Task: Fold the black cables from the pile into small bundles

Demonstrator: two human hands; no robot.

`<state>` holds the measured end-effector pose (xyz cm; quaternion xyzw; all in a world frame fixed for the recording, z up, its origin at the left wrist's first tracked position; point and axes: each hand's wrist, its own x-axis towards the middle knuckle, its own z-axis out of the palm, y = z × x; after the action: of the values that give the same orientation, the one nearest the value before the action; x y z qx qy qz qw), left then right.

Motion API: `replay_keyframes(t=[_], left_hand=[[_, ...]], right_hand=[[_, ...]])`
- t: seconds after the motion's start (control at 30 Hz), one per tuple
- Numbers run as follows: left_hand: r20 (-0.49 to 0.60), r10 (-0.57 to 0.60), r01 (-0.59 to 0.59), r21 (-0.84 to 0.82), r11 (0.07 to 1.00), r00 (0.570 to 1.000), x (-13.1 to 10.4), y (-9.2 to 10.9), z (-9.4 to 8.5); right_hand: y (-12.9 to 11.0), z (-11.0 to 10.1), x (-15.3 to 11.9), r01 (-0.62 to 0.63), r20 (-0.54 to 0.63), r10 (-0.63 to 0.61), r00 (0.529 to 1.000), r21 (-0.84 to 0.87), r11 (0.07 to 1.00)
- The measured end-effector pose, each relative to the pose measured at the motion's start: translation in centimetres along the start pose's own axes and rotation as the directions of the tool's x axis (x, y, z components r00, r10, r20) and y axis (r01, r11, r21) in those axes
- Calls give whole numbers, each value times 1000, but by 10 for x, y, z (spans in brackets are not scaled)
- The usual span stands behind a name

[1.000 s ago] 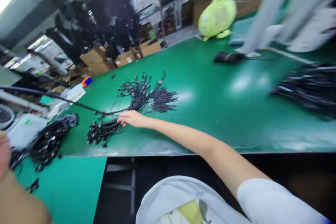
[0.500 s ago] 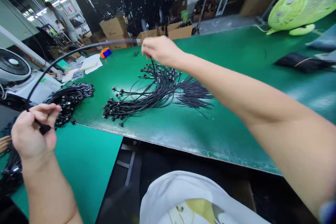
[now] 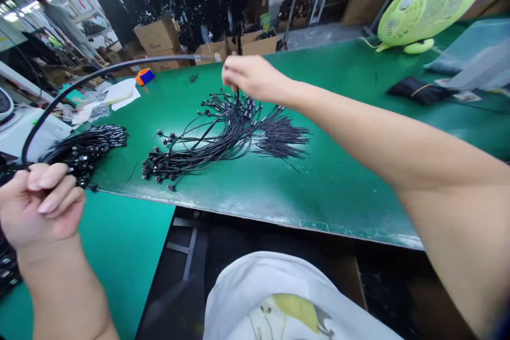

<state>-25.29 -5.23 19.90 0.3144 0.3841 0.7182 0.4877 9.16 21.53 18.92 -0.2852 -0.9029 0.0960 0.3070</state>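
A black cable (image 3: pixel 107 68) arches through the air between my two hands. My left hand (image 3: pixel 43 202) is closed round its left end, with the fingers curled toward the palm. At the other end my right hand (image 3: pixel 243 77) pinches the cable above the green table (image 3: pixel 239 191). Below my right hand lies a spread bundle of thin black cables (image 3: pixel 223 141), with small connectors at the left and bare-looking ends (image 3: pixel 281 138) at the right. A second pile of black cables (image 3: pixel 85 151) rests at the table's left, behind my left hand.
A green fan (image 3: pixel 430 10) and a black tied bundle (image 3: pixel 418 90) are at the back right. An orange and blue roll (image 3: pixel 144 77) and papers (image 3: pixel 121 93) lie at the back left. Cardboard boxes (image 3: pixel 157 37) stand behind the table. A person (image 3: pixel 66 21) is far left.
The view has shifted to the right. My left hand's fingers have curled in, and the connector that showed at its palm is hidden now. My right hand still holds the cable's other end.
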Motion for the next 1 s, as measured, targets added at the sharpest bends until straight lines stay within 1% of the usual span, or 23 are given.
replay_keyframes(t=[0.07, 0.13, 0.17, 0.23, 0.27, 0.3, 0.37, 0.4, 0.47, 0.5, 0.53, 0.57, 0.6, 0.63, 0.7, 0.73, 0.77, 0.8, 0.83, 0.87, 0.93, 0.97, 1.0], left_hand=[[58, 29, -37, 143, 989, 998, -1, -7, 12], [64, 30, -44, 235, 971, 998, -1, -15, 22], [64, 25, -41, 255, 966, 998, -1, -18, 25], [65, 9, -26, 265, 964, 998, 0, -22, 26], [58, 4, -19, 257, 966, 998, 0, -22, 26], [46, -4, -8, 250, 968, 999, 0, -23, 25], [9, -16, 13, 255, 967, 1000, -1, -23, 22], [-2, -22, 22, 269, 963, 1000, -1, -23, 22], [3, -24, 22, 293, 956, 1000, -2, -24, 20], [15, -23, 17, 301, 953, 1000, -2, -25, 19], [33, -26, 14, 305, 952, 999, -2, -27, 18], [56, -35, 16, 308, 951, 998, -2, -29, 17], [85, -50, 21, 309, 951, 995, -2, -31, 15], [120, -67, 27, 304, 952, 991, -1, -32, 12], [199, -69, 19, 242, 970, 978, 0, -34, 6], [239, -48, 5, 181, 984, 970, 1, -34, 3], [266, -24, -7, 115, 993, 964, 1, -34, 0], [275, -1, -15, 56, 998, 962, 1, -33, -3], [266, 18, -22, 15, 1000, 964, 1, -32, -6], [246, 26, -27, 3, 1000, 969, 0, -32, -8], [198, 29, -42, 59, 997, 980, -2, -32, -11], [184, 35, -56, 109, 992, 982, -3, -34, -13], [187, 36, -68, 168, 983, 982, -5, -36, -14]], right_hand=[[7, 4, -5, -29, 57, 34, 998, -77, 997], [16, 12, -10, -49, 37, 54, 998, -128, 991], [21, 17, -12, -59, 34, 65, 997, -150, 987], [29, 26, -17, -81, 108, 101, 989, -180, 980], [33, 30, -19, -93, 121, 116, 986, -179, 979], [35, 32, -20, -109, 79, 123, 989, -168, 980], [36, 32, -21, -143, -85, 132, 988, -139, 980], [35, 30, -20, -157, -134, 139, 981, -133, 979], [29, 24, -18, -182, -159, 162, 974, -123, 975], [25, 20, -16, -191, -206, 168, 964, -100, 976], [21, 17, -15, -190, -306, 162, 938, -64, 980], [16, 14, -13, -163, -403, 137, 905, -31, 986], [12, 12, -11, -115, -455, 97, 885, -11, 993], [9, 10, -10, -55, -439, 46, 897, -7, 998], [7, 9, -8, 57, -269, -56, 962, -4, 998], [7, 9, -7, 89, -231, -83, 969, 13, 996], [7, 9, -6, 92, -274, -79, 958, 35, 995], [8, 9, -6, 77, -344, -53, 937, 54, 996], [9, 9, -5, 62, -385, -31, 922, 68, 996], [8, 9, -5, 51, -385, -18, 923, 74, 996], [6, 10, -4, 30, -310, -7, 951, 71, 997], [4, 11, -4, 28, -301, -6, 954, 71, 997], [1, 12, -4, 26, -345, 1, 938, 74, 997]])
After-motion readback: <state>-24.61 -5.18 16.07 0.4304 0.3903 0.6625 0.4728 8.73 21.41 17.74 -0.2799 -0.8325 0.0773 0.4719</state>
